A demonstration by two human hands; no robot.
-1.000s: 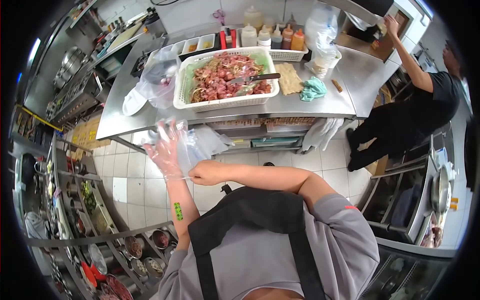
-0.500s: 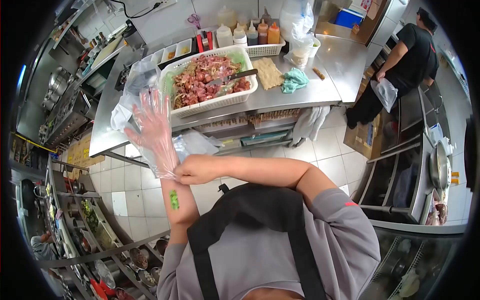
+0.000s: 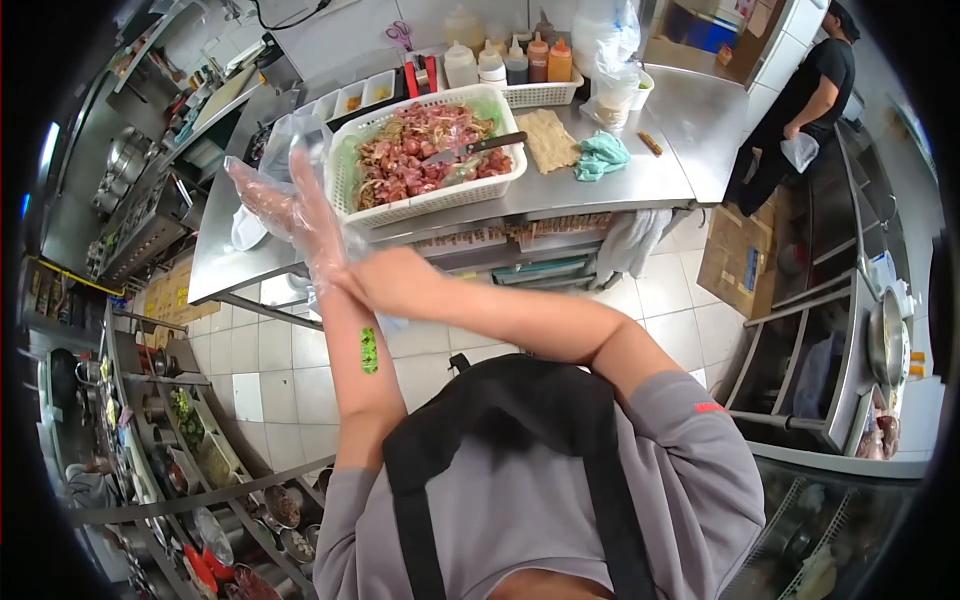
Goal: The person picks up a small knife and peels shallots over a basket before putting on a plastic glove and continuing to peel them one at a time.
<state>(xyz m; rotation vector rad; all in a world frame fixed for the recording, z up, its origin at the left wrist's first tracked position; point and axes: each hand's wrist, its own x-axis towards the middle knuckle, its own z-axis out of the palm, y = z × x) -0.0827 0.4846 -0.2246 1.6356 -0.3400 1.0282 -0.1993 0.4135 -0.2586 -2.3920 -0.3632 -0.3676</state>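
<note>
Two hands met at left centre of frame: left hand point(image 3: 292, 208), inside clear plastic glove point(image 3: 255, 188), raised with fingers spread wide; right hand point(image 3: 385, 280), bare, fingers curled tight on glove cuff at left wrist. Glove covered whole left hand, loose film bunched at fingertips. Behind, at upper centre, white basket point(image 3: 440, 205) of raw meat sat on steel counter point(image 3: 625, 190), knife point(image 3: 475, 148) lying across meat, green cloth point(image 3: 600, 155) near basket. Co-worker point(image 3: 800, 100) in black stood at upper right, well apart.
</note>
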